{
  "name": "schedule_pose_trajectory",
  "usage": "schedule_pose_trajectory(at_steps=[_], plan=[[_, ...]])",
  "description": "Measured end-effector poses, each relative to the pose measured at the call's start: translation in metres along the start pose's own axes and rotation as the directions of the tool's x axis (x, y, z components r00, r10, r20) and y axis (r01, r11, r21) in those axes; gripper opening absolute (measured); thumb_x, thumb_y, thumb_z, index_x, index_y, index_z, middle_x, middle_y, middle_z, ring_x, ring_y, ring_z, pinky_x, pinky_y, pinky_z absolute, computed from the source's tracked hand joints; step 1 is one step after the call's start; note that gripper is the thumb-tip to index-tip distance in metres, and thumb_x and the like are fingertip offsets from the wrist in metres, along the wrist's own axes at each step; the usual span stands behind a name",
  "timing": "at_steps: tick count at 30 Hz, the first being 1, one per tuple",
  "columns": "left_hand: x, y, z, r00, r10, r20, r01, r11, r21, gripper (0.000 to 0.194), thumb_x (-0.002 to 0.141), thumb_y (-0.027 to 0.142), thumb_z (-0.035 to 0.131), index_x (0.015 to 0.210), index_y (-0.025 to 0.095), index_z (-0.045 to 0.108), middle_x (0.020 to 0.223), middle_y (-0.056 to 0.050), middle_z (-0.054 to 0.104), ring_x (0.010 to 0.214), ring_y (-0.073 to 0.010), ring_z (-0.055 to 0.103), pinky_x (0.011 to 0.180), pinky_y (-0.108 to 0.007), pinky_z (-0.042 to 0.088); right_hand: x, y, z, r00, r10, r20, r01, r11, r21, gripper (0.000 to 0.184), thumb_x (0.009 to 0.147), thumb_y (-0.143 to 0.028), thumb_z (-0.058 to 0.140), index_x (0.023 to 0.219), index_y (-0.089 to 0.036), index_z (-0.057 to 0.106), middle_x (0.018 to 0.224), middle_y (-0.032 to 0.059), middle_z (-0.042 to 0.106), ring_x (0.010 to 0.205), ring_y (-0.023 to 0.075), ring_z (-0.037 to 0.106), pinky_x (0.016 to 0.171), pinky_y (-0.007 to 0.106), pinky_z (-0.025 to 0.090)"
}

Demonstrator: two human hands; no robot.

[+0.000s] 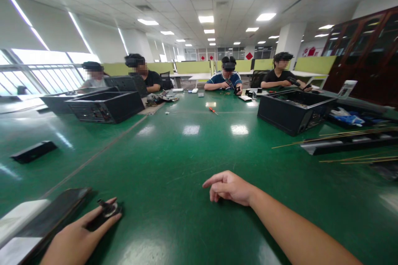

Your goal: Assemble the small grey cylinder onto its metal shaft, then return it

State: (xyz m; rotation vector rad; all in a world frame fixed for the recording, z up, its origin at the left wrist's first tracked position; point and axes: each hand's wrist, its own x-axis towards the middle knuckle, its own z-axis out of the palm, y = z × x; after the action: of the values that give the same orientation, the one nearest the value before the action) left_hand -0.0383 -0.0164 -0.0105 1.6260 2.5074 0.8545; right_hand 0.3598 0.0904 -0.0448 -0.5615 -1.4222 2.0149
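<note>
At the lower left, my left hand (81,232) grips a small black round part with a short stub and a pale ring (109,208) between thumb and fingers, at the table surface. What kind of part it is I cannot make out. Beside that hand lies a dark flat panel (59,211) with white pieces at its left. My right hand (230,188) is over the green table (174,165) with its index finger stretched out to the left and the other fingers loosely bent. Nothing shows in it.
Black computer cases (105,105) stand at the far left, and another case (290,109) at the right. An orange screwdriver (213,111) lies mid-table. Thin rods (298,143) and a metal channel (336,145) are at right, a black block (34,152) at left. Several people sit across the table.
</note>
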Motion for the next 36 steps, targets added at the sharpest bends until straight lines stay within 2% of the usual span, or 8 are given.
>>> schedule_pose_trajectory(at_steps=[3,7,11,14,18,22,30,36], plan=[[0.004,0.028,-0.004,0.997,-0.031,0.076,0.029,0.999,0.016,0.036,0.066,0.060,0.066,0.092,0.036,0.073,0.084,0.007,0.078,0.092,-0.0315,0.072,0.084,-0.045,0.055,0.000,0.000,0.000,1.000,-0.001,0.009,0.001,1.000,0.013,0.040,0.071,-0.037,0.076,0.101,-0.011,0.071,0.069,0.0046,0.070,0.047,0.0056,0.046,0.065,0.029,0.045],[0.011,0.101,0.009,0.990,0.110,0.094,-0.086,0.970,-0.228,0.052,0.064,0.053,0.070,0.107,0.024,0.069,0.091,-0.003,0.077,0.089,-0.0285,0.072,0.088,-0.041,0.054,0.000,-0.002,-0.004,0.998,-0.041,-0.054,0.042,0.999,0.028,0.041,0.076,-0.034,0.072,0.110,-0.012,0.067,0.072,0.0030,0.070,0.040,0.0016,0.033,0.063,0.028,0.045],[0.013,0.178,0.054,0.906,0.362,0.220,-0.206,0.831,-0.517,0.050,0.062,0.038,0.076,0.106,0.016,0.068,0.092,-0.007,0.075,0.082,-0.0245,0.072,0.079,-0.035,0.058,0.000,-0.009,-0.011,0.960,-0.132,-0.247,0.115,0.990,-0.083,0.050,0.073,-0.032,0.072,0.117,-0.014,0.059,0.077,0.0016,0.067,0.042,0.0034,0.038,0.051,0.023,0.038],[0.013,0.212,0.090,0.823,0.528,0.208,-0.331,0.744,-0.580,0.032,0.064,0.029,0.075,0.094,0.017,0.072,0.090,-0.007,0.074,0.083,-0.0229,0.070,0.074,-0.032,0.057,0.000,-0.007,-0.017,0.912,-0.227,-0.343,0.128,0.949,-0.286,0.053,0.067,-0.019,0.070,0.117,-0.018,0.052,0.089,0.0010,0.066,0.046,0.0043,0.042,0.045,0.020,0.031],[0.011,0.218,0.120,0.765,0.627,0.151,-0.425,0.666,-0.612,0.028,0.066,0.021,0.074,0.094,0.019,0.073,0.089,-0.005,0.070,0.084,-0.0202,0.067,0.074,-0.031,0.054,0.003,0.004,-0.022,0.862,-0.314,-0.397,0.079,0.859,-0.506,0.056,0.064,-0.008,0.062,0.116,-0.022,0.047,0.098,0.0002,0.063,0.044,0.0025,0.033,0.043,0.019,0.026],[0.009,0.208,0.132,0.717,0.681,0.146,-0.426,0.595,-0.682,0.030,0.065,0.015,0.075,0.095,0.021,0.073,0.090,-0.004,0.068,0.083,-0.0181,0.066,0.074,-0.030,0.053,0.006,0.010,-0.019,0.860,-0.323,-0.395,0.097,0.864,-0.495,0.054,0.066,-0.008,0.062,0.116,-0.021,0.047,0.091,0.0000,0.061,0.059,0.0077,0.049,0.055,0.021,0.037],[0.005,0.209,0.134,0.711,0.687,0.148,-0.390,0.561,-0.730,0.028,0.066,0.011,0.075,0.091,0.021,0.072,0.090,-0.004,0.068,0.084,-0.0175,0.065,0.074,-0.028,0.051,0.003,0.002,-0.012,0.848,-0.294,-0.441,0.031,0.858,-0.513,0.029,0.071,-0.015,0.064,0.099,-0.018,0.061,0.083,0.0020,0.065,0.070,0.0143,0.057,0.064,0.026,0.042],[0.004,0.207,0.133,0.714,0.692,0.103,-0.418,0.540,-0.730,0.027,0.068,0.015,0.075,0.094,0.021,0.072,0.092,-0.004,0.068,0.085,-0.0182,0.065,0.074,-0.029,0.052,0.000,0.001,-0.012,0.855,-0.270,-0.442,0.009,0.861,-0.509,0.027,0.073,-0.023,0.068,0.098,-0.017,0.061,0.078,0.0013,0.064,0.051,0.0080,0.041,0.049,0.023,0.030]])
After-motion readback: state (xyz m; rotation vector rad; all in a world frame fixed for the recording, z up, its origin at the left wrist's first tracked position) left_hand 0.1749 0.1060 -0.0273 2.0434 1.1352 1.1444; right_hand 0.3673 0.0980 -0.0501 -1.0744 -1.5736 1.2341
